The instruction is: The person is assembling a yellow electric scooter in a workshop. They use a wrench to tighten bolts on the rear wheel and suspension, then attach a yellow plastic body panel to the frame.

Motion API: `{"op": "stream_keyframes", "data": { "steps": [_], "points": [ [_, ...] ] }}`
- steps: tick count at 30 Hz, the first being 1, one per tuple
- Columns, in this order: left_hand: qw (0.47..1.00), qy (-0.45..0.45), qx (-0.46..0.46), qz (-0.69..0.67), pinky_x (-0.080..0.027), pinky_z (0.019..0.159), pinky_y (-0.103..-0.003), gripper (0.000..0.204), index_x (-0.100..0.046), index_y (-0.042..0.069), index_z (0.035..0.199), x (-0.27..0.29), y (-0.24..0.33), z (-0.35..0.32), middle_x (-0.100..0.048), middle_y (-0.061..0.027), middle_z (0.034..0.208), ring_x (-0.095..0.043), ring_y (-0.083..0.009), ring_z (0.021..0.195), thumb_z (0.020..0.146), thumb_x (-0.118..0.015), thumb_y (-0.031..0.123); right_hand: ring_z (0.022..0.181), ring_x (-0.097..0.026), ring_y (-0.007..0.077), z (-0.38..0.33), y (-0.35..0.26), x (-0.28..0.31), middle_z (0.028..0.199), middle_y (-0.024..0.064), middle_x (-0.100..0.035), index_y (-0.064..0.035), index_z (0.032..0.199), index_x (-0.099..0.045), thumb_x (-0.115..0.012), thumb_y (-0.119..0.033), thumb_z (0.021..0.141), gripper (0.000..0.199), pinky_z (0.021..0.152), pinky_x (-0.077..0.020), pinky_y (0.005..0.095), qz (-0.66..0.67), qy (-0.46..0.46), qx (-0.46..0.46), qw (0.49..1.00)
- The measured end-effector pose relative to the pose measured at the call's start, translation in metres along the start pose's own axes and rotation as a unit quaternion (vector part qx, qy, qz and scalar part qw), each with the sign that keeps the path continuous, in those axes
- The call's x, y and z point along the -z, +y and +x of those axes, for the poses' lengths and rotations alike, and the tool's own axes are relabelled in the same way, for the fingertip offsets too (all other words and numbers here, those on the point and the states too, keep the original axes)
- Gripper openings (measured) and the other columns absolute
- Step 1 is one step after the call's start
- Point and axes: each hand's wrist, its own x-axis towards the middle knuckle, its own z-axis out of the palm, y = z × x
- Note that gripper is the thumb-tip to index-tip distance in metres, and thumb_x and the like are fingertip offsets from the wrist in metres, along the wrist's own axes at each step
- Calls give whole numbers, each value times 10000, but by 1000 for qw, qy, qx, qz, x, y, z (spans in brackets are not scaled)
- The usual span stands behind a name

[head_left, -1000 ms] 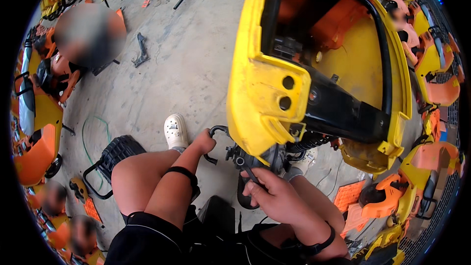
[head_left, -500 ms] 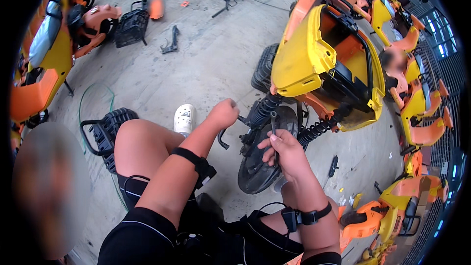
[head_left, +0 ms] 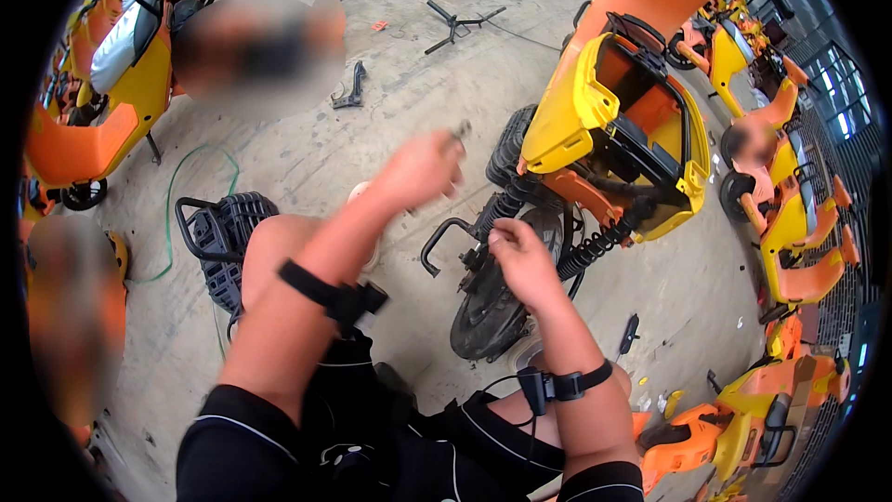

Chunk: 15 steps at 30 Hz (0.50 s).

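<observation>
The person's left hand (head_left: 420,170) is raised and blurred by motion, its fingers curled together and pinched on a small dark metal part (head_left: 462,130) that sticks out just past the fingertips; what kind of part it is cannot be told; a black strap with a small boxy device (head_left: 336,296) wraps the left forearm. The right hand (head_left: 522,260) is lower, its fingers bunched with thumb and forefinger tips meeting, just beside the coiled black spring shock absorber (head_left: 595,244) of a yellow and orange plastic scooter (head_left: 618,121) lying tilted on the rough grey concrete floor (head_left: 390,65); whether those fingertips hold anything cannot be told; a similar black wrist strap with a thin cable (head_left: 562,385) circles the right wrist. Directly below the right fingers sits the scooter's black rubber rear tyre (head_left: 483,316) with its smooth dark hub; to the left of them a bent black metal tube bracket (head_left: 441,242) curves outward; beyond the left fingertips a knobbly black tyre tread (head_left: 509,144) shows under the glossy yellow body shell. Left of the left forearm lies a black ribbed plastic basket with a wire frame (head_left: 223,232), and a thin green hose (head_left: 177,195) loops across the floor near it; farther beyond the left fingers a black metal stand (head_left: 460,23) rests flat on the concrete.
</observation>
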Motion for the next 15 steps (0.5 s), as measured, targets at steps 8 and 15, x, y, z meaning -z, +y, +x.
{"op": "stream_keyframes", "data": {
  "steps": [8, 15],
  "points": [
    [979, -3, 5, 204, -439, 559, -299, 324, -665, 30, 1104, 74, 116, -31, -561, -36, 764, -516, -124, 623, 953, -484, 252, 850, -621, 112, -16, -37, 55, 995, 51, -668, -8, 1105, -623, -548, -122, 980, 185, 741, -501, 260, 43, 22, 56, 997],
    [943, -186, 22, 274, -555, 586, -374, 210, -681, 3, 995, -85, -107, 45, -683, -137, 765, -684, -215, 640, 892, -565, 145, 831, -627, 117, -26, -18, 74, 953, 64, -676, 17, 1094, -620, -560, -120, 970, 194, 774, -504, 261, 76, 88, 33, 993]
  ]
}}
